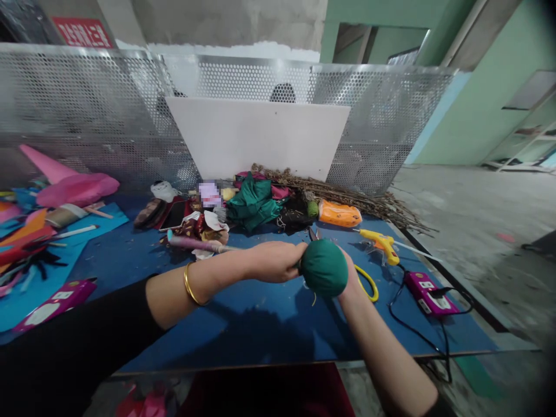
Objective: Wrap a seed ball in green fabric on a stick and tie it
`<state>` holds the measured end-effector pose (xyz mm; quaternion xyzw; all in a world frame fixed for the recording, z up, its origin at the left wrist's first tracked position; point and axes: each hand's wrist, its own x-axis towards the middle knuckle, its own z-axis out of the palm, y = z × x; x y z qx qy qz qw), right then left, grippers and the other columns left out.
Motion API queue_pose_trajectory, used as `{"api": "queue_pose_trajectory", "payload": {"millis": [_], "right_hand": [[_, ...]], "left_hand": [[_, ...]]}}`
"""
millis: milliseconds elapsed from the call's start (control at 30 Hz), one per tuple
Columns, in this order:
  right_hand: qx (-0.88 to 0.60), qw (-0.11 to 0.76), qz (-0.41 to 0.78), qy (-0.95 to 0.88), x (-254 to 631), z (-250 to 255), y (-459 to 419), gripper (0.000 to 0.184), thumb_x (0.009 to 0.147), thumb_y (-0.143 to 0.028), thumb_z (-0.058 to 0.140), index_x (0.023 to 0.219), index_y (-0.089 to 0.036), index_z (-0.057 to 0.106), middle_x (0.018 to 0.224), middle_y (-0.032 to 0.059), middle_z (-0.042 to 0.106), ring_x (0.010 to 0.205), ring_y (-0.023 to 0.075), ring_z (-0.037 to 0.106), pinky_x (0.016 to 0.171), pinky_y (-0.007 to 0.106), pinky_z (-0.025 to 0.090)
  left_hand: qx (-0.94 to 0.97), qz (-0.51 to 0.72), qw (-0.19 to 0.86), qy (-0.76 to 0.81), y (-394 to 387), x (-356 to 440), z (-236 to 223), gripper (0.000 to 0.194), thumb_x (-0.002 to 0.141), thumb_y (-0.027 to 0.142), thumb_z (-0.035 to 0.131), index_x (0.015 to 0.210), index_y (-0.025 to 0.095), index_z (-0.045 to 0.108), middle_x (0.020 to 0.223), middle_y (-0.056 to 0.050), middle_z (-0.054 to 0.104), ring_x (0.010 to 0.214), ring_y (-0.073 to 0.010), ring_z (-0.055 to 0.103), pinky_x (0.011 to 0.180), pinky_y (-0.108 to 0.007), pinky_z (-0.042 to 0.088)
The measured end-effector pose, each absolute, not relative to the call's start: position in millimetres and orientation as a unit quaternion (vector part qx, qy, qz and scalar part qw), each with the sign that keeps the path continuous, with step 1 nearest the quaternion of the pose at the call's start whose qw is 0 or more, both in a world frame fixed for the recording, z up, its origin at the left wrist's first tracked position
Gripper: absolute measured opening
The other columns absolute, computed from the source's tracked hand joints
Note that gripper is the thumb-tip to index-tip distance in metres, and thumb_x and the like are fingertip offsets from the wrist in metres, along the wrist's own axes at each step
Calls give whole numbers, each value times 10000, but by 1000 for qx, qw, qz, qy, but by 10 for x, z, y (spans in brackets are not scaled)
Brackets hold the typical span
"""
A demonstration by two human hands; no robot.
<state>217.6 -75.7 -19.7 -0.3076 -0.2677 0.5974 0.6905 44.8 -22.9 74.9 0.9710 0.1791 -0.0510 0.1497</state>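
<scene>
A round ball covered in smooth dark green cloth (pixel 325 267) is held up over the table between both hands. My left hand (pixel 278 262), with a gold bangle at the wrist, is closed at the ball's left side, its fingers pinching the gathered cloth there. My right hand (pixel 347 271) is mostly hidden behind the ball and supports it from the right; its fingers do not show. Behind the ball are metal blade tips and a yellow loop handle (pixel 368 284), seemingly scissors. A purple-wrapped stick (pixel 195 243) lies beyond my left forearm.
A yellow glue gun (pixel 380 244) and a magenta power strip (pixel 430 294) with black cables lie at right. Crumpled green cloth (pixel 252 202), an orange packet (pixel 339 214) and dried stems (pixel 347 194) line the back. Colourful craft pieces (pixel 26 243) cover the left; a white board (pixel 260 136) stands behind.
</scene>
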Motion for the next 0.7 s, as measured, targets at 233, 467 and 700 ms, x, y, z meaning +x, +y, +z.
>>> {"api": "queue_pose_trajectory", "payload": {"millis": [233,467,700], "right_hand": [[-234,731,617,-171,1918,-281,-1036,265,761,-281,600,571,-222,424,527,-58,474,546,111,512,557,240,476],[-267,814,433,-280,1772,0,-1288,264,840,-287,555,591,-208,516,619,-17,484,693,145,527,704,311,441],[-280,767,370,-443,1767,241,-1301,324,853,-378,543,577,-208,526,581,-5,477,629,164,521,757,395,427]], "left_hand": [[892,58,408,187,-33,504,699,383,814,361,534,1155,188,525,1107,-36,615,1029,-189,549,889,-269,423],[832,-3,458,312,43,584,687,292,756,347,553,992,176,538,604,61,470,491,-83,416,453,-182,354],[910,2,319,266,-18,691,593,267,744,250,537,997,164,551,966,-53,655,860,-194,587,742,-260,461]]}}
